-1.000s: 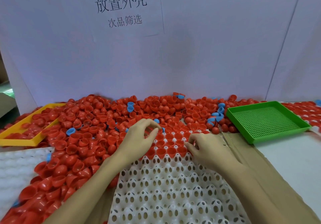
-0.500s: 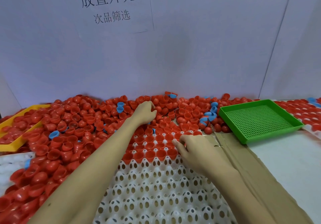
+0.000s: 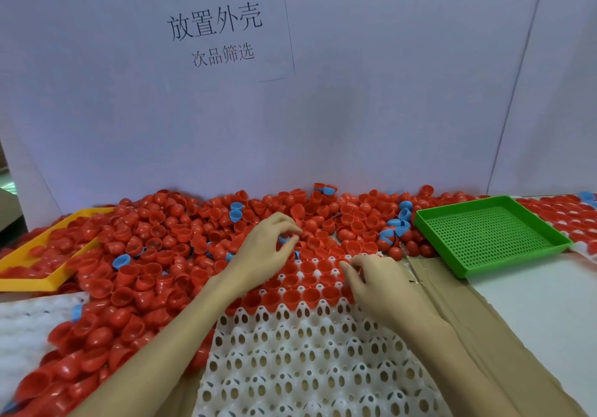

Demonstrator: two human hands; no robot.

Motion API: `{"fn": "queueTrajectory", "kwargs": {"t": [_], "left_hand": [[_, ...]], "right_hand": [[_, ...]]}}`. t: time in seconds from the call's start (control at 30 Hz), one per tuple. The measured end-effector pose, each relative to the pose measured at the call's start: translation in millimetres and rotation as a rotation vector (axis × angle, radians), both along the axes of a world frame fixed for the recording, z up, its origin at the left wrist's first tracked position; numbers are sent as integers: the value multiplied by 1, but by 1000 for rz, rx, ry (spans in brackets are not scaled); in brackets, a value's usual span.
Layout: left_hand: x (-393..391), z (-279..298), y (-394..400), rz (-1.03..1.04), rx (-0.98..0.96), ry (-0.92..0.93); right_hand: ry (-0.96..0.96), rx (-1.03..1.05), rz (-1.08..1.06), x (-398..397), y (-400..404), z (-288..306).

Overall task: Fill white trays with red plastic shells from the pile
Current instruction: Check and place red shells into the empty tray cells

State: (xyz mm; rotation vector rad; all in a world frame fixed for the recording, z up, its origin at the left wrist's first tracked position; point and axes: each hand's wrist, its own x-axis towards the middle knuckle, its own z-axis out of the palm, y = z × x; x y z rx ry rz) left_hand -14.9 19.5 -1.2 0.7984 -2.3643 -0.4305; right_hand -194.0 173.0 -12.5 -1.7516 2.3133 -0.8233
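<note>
Red shells [image 3: 155,248] piled across bench, far rows of white tray [image 3: 290,352] already filled. Left hand [image 3: 265,248] over pile edge, fingers curled, pinching a shell I think; grip unclear. Right hand [image 3: 381,284] on tray's filled rows, fingertips pinching a shell. Green tray [image 3: 487,235] right.

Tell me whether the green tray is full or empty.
Empty: the green tray shows only its bare perforated floor, with no shells inside.
</note>
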Motion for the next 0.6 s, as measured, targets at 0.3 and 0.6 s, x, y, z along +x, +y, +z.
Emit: {"fn": "queueTrajectory", "kwargs": {"t": [0.3, 0.6], "left_hand": [[53, -18, 83, -109, 36, 104], [63, -19, 89, -200, -117, 132]], "right_hand": [[-191, -127, -19, 1, 3, 7], [-552, 4, 455, 26, 16, 21]]}}
